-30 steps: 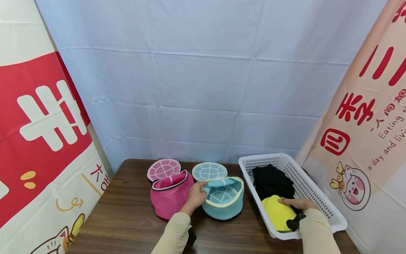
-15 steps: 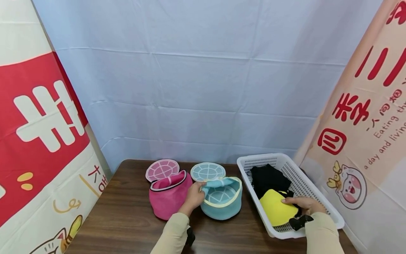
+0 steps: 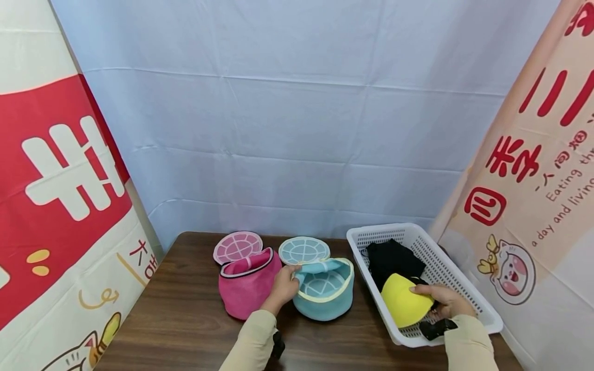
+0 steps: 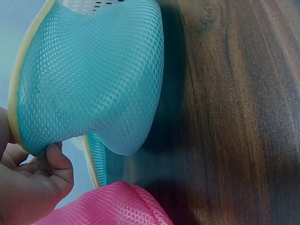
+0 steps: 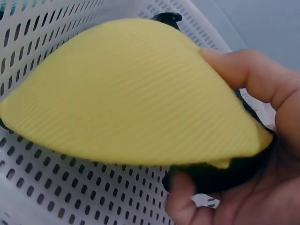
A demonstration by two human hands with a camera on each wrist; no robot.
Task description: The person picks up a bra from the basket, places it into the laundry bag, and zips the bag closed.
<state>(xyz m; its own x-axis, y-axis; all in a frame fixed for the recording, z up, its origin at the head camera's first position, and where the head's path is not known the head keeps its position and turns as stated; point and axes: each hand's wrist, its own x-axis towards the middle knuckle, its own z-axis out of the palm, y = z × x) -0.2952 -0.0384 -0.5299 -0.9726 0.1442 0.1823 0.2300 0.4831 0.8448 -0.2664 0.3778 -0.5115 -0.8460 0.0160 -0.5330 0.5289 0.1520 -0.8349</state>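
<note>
My left hand [image 3: 284,286] pinches the yellow-trimmed rim of the blue mesh laundry bag [image 3: 325,307], whose round lid [image 3: 303,251] is folded back. In the left wrist view, thumb and fingers grip the blue mesh near that edging. My right hand [image 3: 446,300] holds a yellow-and-black bra [image 5: 117,93] inside the white basket [image 3: 468,296]. Its yellow rounded cup faces up, with the thumb on top and fingers beneath the black part. Black folded fabric [image 3: 394,263] lies behind it in the basket.
A pink mesh laundry bag [image 3: 248,293] stands left of the blue one, its lid [image 3: 238,247] also laid back. Both bags and the basket are on a dark wooden table [image 3: 171,319]. A pale blue cloth [image 3: 287,129] hangs behind.
The right hand has raised and tilted the yellow-and-black bra inside the basket, shifting slightly to the right. The left hand keeps its grip on the blue bag's rim.
</note>
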